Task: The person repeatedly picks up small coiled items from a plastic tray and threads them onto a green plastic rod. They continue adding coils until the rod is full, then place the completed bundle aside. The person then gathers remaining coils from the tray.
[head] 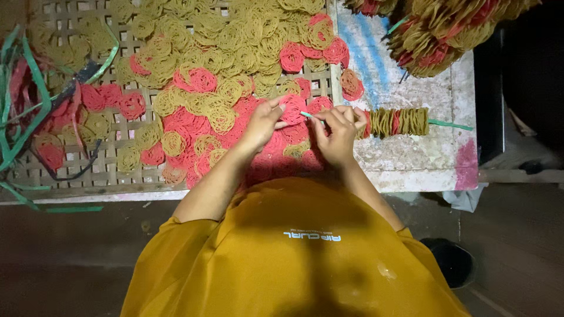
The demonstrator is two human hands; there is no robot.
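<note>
Nearest camera: mustard-shirted torso, both forearms reaching onto tray (pixel 70 176). Left hand (pixel 262 122) pinches red cracker (pixel 292 107), lacy coil disc, at pile edge. Right hand (pixel 336 132) grips green strip (pixel 308 114), fingers closed on it. Advice: keep strip tip steady, feed through cracker's centre gap, avoid cracking brittle loops. Threaded stack (pixel 395 121) just beside right hand. Beyond: loose yellow and red crackers (pixel 235 53), finished bundles (pixel 440 29).

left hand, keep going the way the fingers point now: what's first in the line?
Probably the red noodle-like disc already pinched at the left hand fingertips, with the green strip tip just past it, held by the right hand. Depth is unclear from above.
</note>
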